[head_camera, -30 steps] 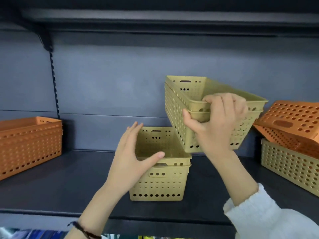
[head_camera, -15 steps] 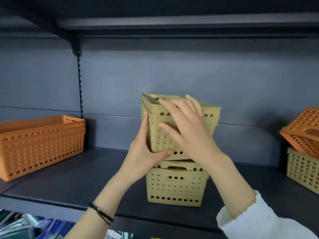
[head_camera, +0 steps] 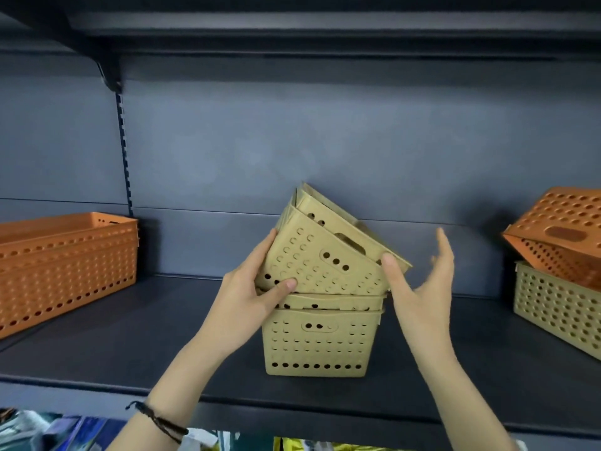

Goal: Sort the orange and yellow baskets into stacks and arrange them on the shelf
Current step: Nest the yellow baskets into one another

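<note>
A yellow basket stack [head_camera: 320,340] stands mid-shelf on the dark shelf [head_camera: 130,346]. Tilted yellow baskets [head_camera: 322,265], two nested, sit crooked in its top, their left end raised. My left hand [head_camera: 250,297] grips their lower left corner, thumb on the front face. My right hand [head_camera: 419,288] is beside their right end with fingers spread, the thumb touching the rim. An orange basket stack [head_camera: 65,268] stands at the left. At the far right, tipped orange baskets [head_camera: 559,236] lie on another yellow basket [head_camera: 559,314].
The shelf's back panel [head_camera: 292,151] rises right behind the baskets, and an upper shelf [head_camera: 325,27] hangs overhead. Bare shelf surface lies between the centre stack and the baskets at each side. Coloured goods [head_camera: 48,431] show below the front edge.
The two yellow baskets came down from my right hand onto the centre stack and now sit tilted. My right hand let go and opened; my left hand took the lower left corner.
</note>
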Available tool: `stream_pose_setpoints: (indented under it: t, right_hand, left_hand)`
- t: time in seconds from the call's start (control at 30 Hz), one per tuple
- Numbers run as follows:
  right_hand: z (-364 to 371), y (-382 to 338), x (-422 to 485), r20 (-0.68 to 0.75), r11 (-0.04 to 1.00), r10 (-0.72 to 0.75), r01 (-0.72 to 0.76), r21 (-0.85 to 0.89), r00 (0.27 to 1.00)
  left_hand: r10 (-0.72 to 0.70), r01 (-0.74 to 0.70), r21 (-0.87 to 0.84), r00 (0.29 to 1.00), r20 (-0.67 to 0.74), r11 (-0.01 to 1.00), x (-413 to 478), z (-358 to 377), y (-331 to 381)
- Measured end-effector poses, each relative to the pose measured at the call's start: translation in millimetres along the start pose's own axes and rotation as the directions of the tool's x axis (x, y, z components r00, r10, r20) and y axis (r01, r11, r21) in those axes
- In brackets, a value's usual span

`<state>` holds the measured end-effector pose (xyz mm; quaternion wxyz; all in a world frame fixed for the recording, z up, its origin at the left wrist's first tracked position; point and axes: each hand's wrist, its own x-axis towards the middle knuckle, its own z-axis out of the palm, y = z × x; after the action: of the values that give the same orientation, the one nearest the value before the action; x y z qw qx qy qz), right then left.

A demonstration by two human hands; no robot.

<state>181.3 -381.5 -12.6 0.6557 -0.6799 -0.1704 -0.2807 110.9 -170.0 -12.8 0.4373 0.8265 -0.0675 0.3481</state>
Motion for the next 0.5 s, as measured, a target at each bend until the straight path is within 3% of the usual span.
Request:
stream_pose_setpoints:
  t: [0.07, 0.13, 0.33, 0.5]
  right_hand:
    - [-5.0, 8.7, -3.1, 0.162, 0.987, 0.129, -0.142, 0.073, 0.978]
    - [-3.0, 13.7, -3.9, 0.301, 0.978, 0.131, -0.173, 0.116, 0.944]
    - [6.1, -1.5, 19.2, 0.303, 0.97, -0.054, -0.022, 0.242, 0.952]
    - [3.2, 15.3, 8.5, 0.343, 0.974, -0.017, -0.062, 0.218, 0.939]
  left_hand:
    - [0.007, -0.007, 0.0, 1.0, -0.006, 1.0, 0.0, 1.2, 1.4]
    - [0.006, -0.007, -0.024, 1.0, -0.004, 1.0, 0.8, 3.2, 2.2]
    - [-0.032, 0.029, -0.072, 0.999, -0.042, 0.997, -1.3, 16.2, -1.2]
    - [-0.082, 0.074, -0.062, 0.989, -0.126, 0.995, -8.2, 20.9, -18.0]
